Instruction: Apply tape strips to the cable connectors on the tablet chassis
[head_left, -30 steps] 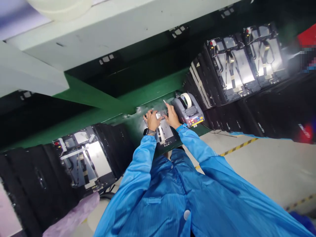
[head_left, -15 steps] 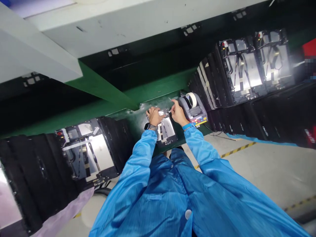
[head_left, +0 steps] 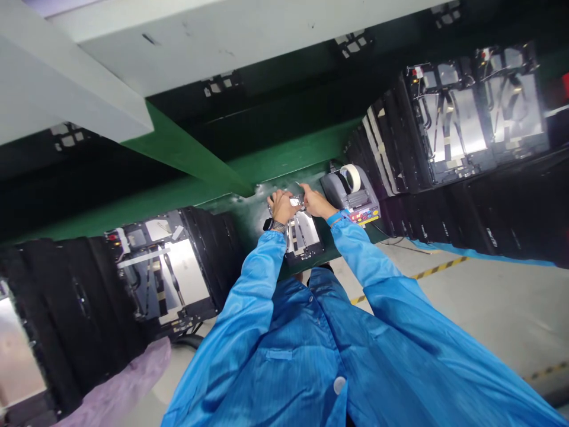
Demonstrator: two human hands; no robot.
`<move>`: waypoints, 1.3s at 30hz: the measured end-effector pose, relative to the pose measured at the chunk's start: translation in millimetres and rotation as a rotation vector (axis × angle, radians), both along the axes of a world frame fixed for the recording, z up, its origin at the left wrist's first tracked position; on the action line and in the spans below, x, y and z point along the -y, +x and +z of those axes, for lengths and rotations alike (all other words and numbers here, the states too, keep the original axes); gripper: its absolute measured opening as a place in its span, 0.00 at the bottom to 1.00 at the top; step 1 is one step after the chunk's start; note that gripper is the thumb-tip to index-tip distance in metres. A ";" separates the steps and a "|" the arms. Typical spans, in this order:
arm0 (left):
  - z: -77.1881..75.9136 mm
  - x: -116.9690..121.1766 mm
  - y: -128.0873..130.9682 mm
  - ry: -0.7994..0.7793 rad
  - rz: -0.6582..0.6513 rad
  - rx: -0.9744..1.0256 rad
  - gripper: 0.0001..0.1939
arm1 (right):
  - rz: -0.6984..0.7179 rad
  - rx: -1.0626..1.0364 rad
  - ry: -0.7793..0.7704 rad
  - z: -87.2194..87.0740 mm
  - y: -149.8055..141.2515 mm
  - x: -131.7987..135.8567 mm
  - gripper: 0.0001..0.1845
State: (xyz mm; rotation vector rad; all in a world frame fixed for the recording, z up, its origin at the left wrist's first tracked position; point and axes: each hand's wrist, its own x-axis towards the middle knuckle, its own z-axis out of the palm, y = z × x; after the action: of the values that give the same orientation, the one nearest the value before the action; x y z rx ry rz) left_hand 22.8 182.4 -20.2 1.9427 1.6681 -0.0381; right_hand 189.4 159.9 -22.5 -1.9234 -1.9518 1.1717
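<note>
the left hand (head_left: 281, 207), with a wristwatch above it, is curled around a small silver part (head_left: 296, 202), which is gripped closely at about 12 o'clock of the wrist. the fingers (head_left: 307, 191) of the right hand (head_left: 316, 203) are drawn narrow against the same part; whether it is truly held by them cannot be told. the part is kept just above an open electronic unit (head_left: 303, 235), seen at 6 o'clock from the hands, with its metal panel exposed and strips of tape already laid on it. no finished closing of the unit is shown. a tape dispenser (head_left: 351, 200), loaded with a cream roll, stands at 3 o'clock on the green tabletop (head_left: 249, 220). similar units in black foam trays (head_left: 475, 112) are placed at 2 o'clock, and another tray (head_left: 162, 267) at 8 o'clock. a striped floor marking (head_left: 440, 270) is seen at 4 o'clock.
</note>
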 end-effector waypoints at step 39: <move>6.4 -0.6 -1.3 0.021 -0.051 -0.008 0.29 | -0.517 -0.154 0.267 -23.7 -18.2 53.6 0.46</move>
State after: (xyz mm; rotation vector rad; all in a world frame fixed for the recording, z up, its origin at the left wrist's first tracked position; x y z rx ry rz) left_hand 21.5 183.0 -13.8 2.0026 1.6298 -0.0479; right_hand 171.2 106.3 -46.3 -1.9543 -1.3340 0.8361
